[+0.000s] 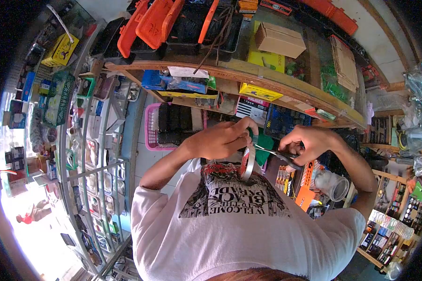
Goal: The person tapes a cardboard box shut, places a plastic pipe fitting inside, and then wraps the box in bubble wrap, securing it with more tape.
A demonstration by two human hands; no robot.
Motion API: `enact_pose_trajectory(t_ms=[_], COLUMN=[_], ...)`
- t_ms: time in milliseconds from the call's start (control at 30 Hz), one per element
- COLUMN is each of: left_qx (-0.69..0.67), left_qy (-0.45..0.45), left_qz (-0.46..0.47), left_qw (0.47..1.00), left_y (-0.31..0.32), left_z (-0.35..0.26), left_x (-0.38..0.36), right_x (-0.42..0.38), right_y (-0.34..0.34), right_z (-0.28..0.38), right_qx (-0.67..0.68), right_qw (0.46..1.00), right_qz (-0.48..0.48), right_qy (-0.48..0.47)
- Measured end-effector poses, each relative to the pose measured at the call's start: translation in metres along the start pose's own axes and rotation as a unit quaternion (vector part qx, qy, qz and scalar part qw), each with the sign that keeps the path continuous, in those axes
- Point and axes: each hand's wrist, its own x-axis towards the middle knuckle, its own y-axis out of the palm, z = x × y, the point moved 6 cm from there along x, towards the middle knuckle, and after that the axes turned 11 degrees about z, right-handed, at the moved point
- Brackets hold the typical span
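the tape roll (247, 162) looks glossy plastic, the scissors (277, 153) have bright smooth metal blades, the shirt (248, 225) is matt white cloth, and the shelf (267, 82) edge is worn wood.

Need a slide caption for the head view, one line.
Left hand holds a tape roll while right hand works scissors at it, before cluttered shop shelves.

**What the view keeps out of sight**

The left hand (222, 139) covers the top of the tape roll (247, 162), so its grip there cannot be made out. The scissors (279, 155) handles vanish inside the right hand (307, 143). The green piece (264, 142) behind the roll is mostly hidden. Shelf labels (254, 108) are too small to read. The person's head is cut off at the bottom edge.
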Motion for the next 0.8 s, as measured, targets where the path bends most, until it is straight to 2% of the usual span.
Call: enact_pose_trajectory(t_ms=[167,367,467,567,667,800], left_qx=[0.004,0.022,-0.009,0.028,0.006,0.038], left_qy=[-0.026,-0.005,-0.042,-0.019,-0.003,0.016], left_qz=[0.006,-0.010,0.020,0.037,0.046,0.015], left_qw=[1.000,1.000,0.999,0.999,0.999,0.999], left_y=[-0.002,0.001,0.003,0.009,0.017,0.021], left_z=[-0.005,0.002,0.003,0.013,0.020,0.019], left_x=[-0.002,-0.002,-0.002,0.000,0.001,0.002], right_x=[0.006,0.008,0.007,0.006,0.006,0.006], right_y=[0.001,0.001,0.001,0.002,0.004,0.004], right_z=[0.003,0.002,0.006,0.003,-0.002,-0.003], right_qx=[0.022,0.013,0.002,0.006,0.031,0.059], right_qw=[1.000,1.000,0.999,1.000,0.999,0.998], right_qz=[0.018,0.024,0.031,0.028,0.019,0.009], right_qy=[-0.009,-0.013,-0.007,-0.008,-0.015,-0.012])
